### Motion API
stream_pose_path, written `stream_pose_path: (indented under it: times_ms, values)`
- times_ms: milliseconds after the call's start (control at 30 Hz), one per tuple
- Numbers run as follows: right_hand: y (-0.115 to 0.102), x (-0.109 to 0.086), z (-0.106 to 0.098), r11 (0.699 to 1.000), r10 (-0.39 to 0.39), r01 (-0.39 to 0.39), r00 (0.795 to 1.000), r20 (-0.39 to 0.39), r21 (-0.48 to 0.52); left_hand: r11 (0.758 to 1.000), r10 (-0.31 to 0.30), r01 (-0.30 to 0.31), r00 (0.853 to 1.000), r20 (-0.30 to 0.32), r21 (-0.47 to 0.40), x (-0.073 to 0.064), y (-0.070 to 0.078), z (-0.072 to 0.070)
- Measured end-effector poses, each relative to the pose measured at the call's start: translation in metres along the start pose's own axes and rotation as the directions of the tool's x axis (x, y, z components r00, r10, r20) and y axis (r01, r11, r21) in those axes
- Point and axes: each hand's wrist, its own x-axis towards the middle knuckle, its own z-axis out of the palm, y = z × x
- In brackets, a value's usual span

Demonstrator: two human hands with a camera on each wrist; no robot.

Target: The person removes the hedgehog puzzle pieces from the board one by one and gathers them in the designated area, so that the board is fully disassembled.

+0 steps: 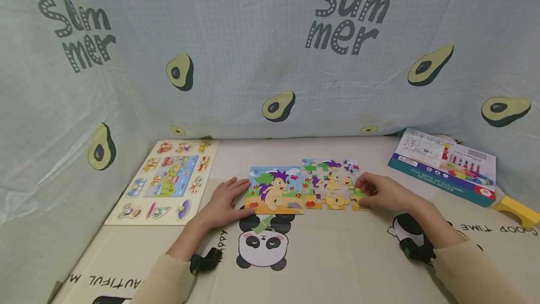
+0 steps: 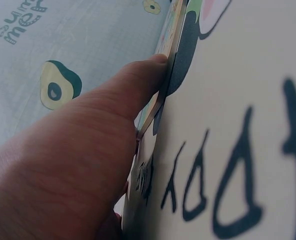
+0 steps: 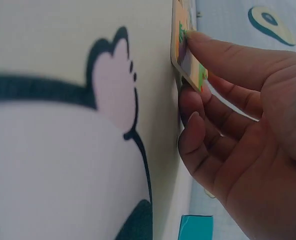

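A square picture puzzle board point(image 1: 276, 193) with a purple-spined hedgehog lies flat on the table. My left hand point(image 1: 222, 204) rests at its left side with straight fingers, and the thumb point(image 2: 153, 67) touches the board's edge. Just right of the board, loose jigsaw pieces point(image 1: 333, 183) showing the same hedgehog are spread in rows with small gaps. At their lower right corner my right hand point(image 1: 384, 192) pinches a jigsaw piece point(image 3: 184, 56) between thumb and fingers. The piece is tilted in the right wrist view, its upper face partly hidden by the thumb.
A wooden knob puzzle point(image 1: 141, 217) lies at the left. On the right sit a beaded-boxes carton point(image 1: 443, 165) and a yellow arch block point(image 1: 518, 211). The tablecloth point(image 1: 325, 257) has panda prints. Avocado-printed cloth point(image 1: 228, 60) walls in the back and sides.
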Motion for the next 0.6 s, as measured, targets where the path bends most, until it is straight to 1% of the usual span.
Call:
stream_pose_path:
  times_ms: [133, 333, 600]
  values:
    - [-0.0008, -0.0001, 0.0017, 1.0, 0.016, -0.016, 1.0, 0.007, -0.019, 1.0, -0.002, 0.002, 1.0, 0.004, -0.002, -0.0007, 0.0007, -0.0005]
    - [0.0011, -0.0015, 0.0025, 0.999, -0.01, 0.011, 1.0, 0.011, -0.041, 1.0, -0.013, 0.013, 1.0, 0.012, -0.001, -0.0011, 0.002, -0.0007]
    - [-0.0006, -0.004, 0.0009, 0.998, -0.029, 0.031, 0.999, 0.025, -0.062, 1.0, -0.004, 0.004, 1.0, 0.005, 0.008, -0.0008, 0.0004, -0.0011]
